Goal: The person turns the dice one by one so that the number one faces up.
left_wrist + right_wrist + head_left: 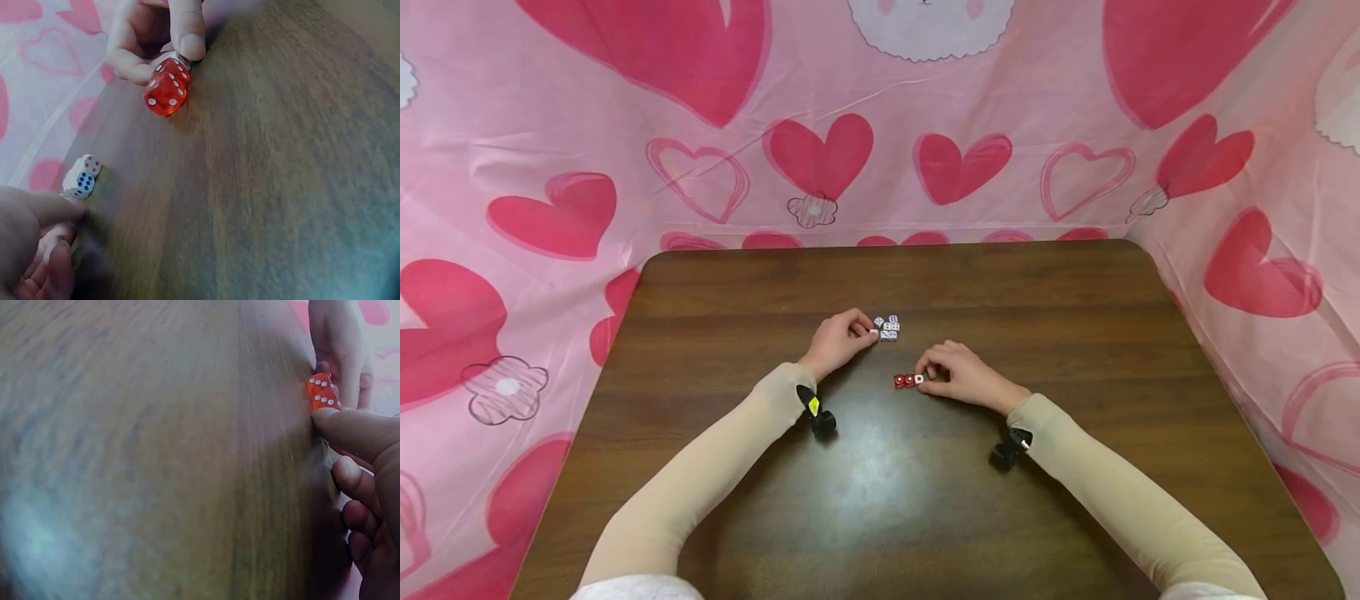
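At the table's middle, my left hand pinches a white die between thumb and fingertips, at the left side of a small group of white dice. In the left wrist view, white dice with blue and red pips sit right by the left fingertips. Nearer to me, my right hand grips another white die with thumb and finger. This die stands at the right end of a short row of red dice. White pips show on the red dice in the right wrist view.
Both hands work over a brown wooden table with rounded corners. Pink cloth printed with hearts hangs behind it and on both sides. Small black cameras are strapped at the wrists over beige sleeves.
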Demonstrator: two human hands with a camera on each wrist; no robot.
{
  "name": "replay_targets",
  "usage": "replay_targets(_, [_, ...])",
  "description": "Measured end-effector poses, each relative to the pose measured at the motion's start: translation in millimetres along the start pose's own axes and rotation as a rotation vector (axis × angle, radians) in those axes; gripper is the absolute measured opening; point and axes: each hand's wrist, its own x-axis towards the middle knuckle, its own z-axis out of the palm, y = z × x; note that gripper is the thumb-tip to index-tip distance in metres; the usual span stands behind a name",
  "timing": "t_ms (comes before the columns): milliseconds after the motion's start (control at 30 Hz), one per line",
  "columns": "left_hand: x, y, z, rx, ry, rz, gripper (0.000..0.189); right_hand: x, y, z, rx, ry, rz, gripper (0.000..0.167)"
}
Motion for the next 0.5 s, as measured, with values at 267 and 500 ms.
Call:
replay_targets(267, [-1.3, -2.5, -0.4, 0.001, -0.003, 0.012, 0.021, 0.6, 1.1, 1.3, -0.005, 0.005, -0.001, 0.015])
replay_targets(500, [-1.4, -4.8, 2.1, 0.027, -0.007, 0.032, 0.019, -0.8, 5.3, 5.2, -0.017, 0.022, -0.006, 0.016])
